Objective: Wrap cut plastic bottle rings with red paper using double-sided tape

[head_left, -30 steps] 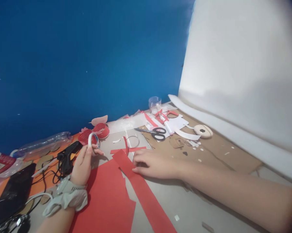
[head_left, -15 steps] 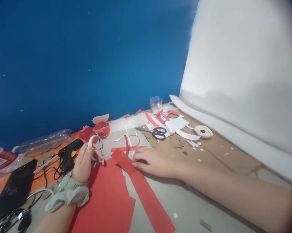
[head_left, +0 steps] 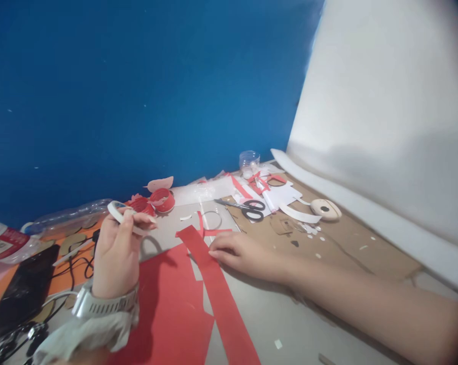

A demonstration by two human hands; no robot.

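My left hand point(head_left: 116, 253) is raised over the left edge of a red paper sheet point(head_left: 168, 304), its fingers closed around a narrow white roll of tape point(head_left: 116, 210). The roll is seen nearly edge-on, partly covered by the fingers. A long red paper strip point(head_left: 219, 294) lies slantwise beside and partly over the sheet. At the strip's right edge, my right hand point(head_left: 238, 253) rests on the table, thumb and curled fingers closed at the paper. Thin crossed red strips point(head_left: 217, 232) lie just beyond it, near a thin ring point(head_left: 212, 219).
Black-handled scissors point(head_left: 253, 209), paper scraps and a cream mouse-shaped object point(head_left: 326, 209) lie on brown cardboard point(head_left: 350, 248). Red ribbon rolls point(head_left: 163, 200) and a clear cup point(head_left: 249, 161) stand near the blue wall. At left are a bottle point(head_left: 4, 241), a black slab point(head_left: 23, 289) and cables.
My left hand has risen and turned, bringing the tape roll left and tilting it. The long strip has swung slightly, its near end moving left. My right hand stays beside it.
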